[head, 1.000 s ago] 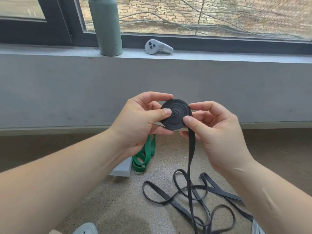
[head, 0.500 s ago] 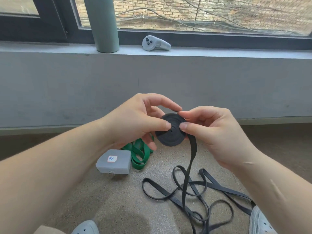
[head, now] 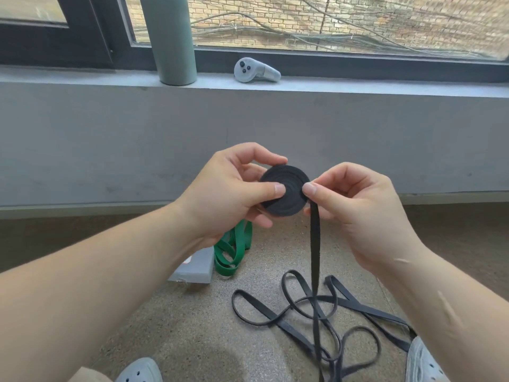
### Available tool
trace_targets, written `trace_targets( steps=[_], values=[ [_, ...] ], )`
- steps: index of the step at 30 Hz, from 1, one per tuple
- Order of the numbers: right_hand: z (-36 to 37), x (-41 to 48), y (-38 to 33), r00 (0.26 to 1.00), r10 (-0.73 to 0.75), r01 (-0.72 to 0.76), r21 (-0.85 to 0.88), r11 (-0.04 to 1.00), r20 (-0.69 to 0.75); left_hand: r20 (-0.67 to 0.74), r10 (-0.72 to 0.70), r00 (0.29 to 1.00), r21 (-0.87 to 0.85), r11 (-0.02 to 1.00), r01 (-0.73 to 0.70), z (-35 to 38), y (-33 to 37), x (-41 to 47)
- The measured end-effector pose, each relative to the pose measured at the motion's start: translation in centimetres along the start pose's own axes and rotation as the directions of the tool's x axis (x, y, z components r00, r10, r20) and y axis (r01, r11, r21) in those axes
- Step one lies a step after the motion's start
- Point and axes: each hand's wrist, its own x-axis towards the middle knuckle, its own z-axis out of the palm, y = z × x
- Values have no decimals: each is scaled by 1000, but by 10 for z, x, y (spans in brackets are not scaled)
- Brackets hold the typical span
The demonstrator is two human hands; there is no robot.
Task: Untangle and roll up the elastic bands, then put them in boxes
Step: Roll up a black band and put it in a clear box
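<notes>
Speckled floor [head: 192,326], half-coiled black band [head: 286,191]

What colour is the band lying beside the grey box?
The band is green; the head view shows it.

Grey box [head: 197,267] half behind left forearm [head: 132,260]; label [head: 187,261], possibly red, unreadable.

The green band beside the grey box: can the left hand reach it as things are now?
Likely yes, but not freely. The left hand pinches the black roll, so it must let go first. The green band lies uncovered just below that hand, with nothing between.
</notes>
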Motion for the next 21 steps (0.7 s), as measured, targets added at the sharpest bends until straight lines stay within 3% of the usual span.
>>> trace_targets(
  steps=[5,11,13,17,21],
  values=[
    [3,-3,-1,1000,-8,8,34,999,13,-105,-3,994,-224,974,-21,6,-1,0],
    [9,-6,2,998,-36,40,82,996,-59,-105,-27,994,-304,953,-7,17,-11,-3],
    [9,-6,2,996,-34,41,100,994,-77,-77,-34,996,-220,975,16,15,-12,-2],
    [4,-1,2,996,-45,49,61,997,-75,-76,24,997,123,992,-14,8,-10,1],
    [1,0,0,1000,-20,20,48,999,-10,32,1,999,182,983,-7,7,-4,0]
  ],
)
